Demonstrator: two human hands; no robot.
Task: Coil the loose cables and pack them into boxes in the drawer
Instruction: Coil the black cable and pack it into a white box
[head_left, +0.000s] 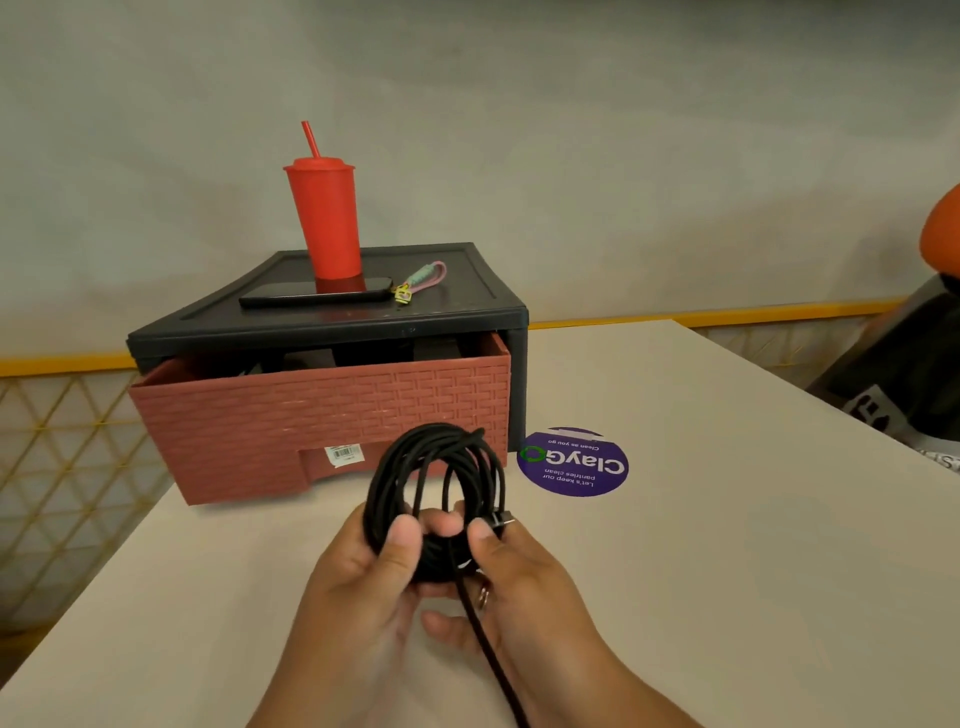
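Two hands meet low in the middle of the view. The left hand (363, 566) curls its fingers round the bottom of the one black cable (441, 483), thumb pressed on the front of the loops. The cable is wound into a single upright coil of several turns, held just above the table (727, 545) in front of the drawer. The right hand (519, 582) grips the coil's other side, thumb beside one plug (503, 519). One loose tail (493, 665) runs down between the hands to the bottom edge.

Behind them, one black cabinet (337, 327) holds one brick-red woven-pattern drawer (285, 415), pulled partly out. It carries one barcode label (344, 453). Dark shapes show inside, but I cannot tell how many or what they are. On top of the cabinet stand one red tumbler (324, 223) with one straw (310, 139), one dark phone (317, 296) lying flat just in front of it, and one pastel lanyard (423, 278) to the right. Further right, one round purple sticker (574, 462) lies flat on the table beside the cabinet.
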